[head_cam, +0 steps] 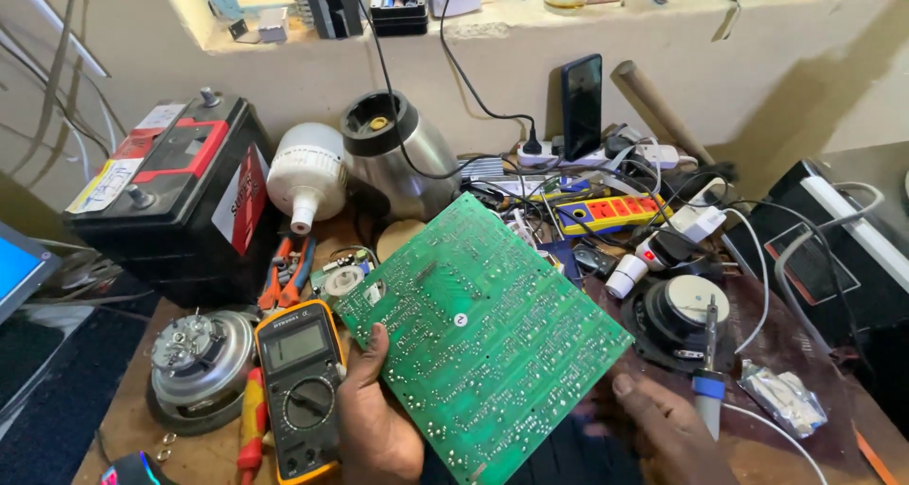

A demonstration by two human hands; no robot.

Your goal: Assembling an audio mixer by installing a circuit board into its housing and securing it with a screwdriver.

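Left hand fingers gripping the big green circuit board, right hand fingers holding its right edge plus a blue-handled soldering iron.

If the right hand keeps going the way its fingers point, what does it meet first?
The right hand points up-left, its thumb already at the green circuit board edge, so it likely meets the board first; depth is unclear.

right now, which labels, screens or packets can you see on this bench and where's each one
Multimeter: yellow-edged, grey blank screen, beside the left hand.
Battery: black box, back left, red and white labels.
Phone: dark screen, upright against the wall.
Blue screen: far left edge.
Clear packet: right, near the soldering iron.
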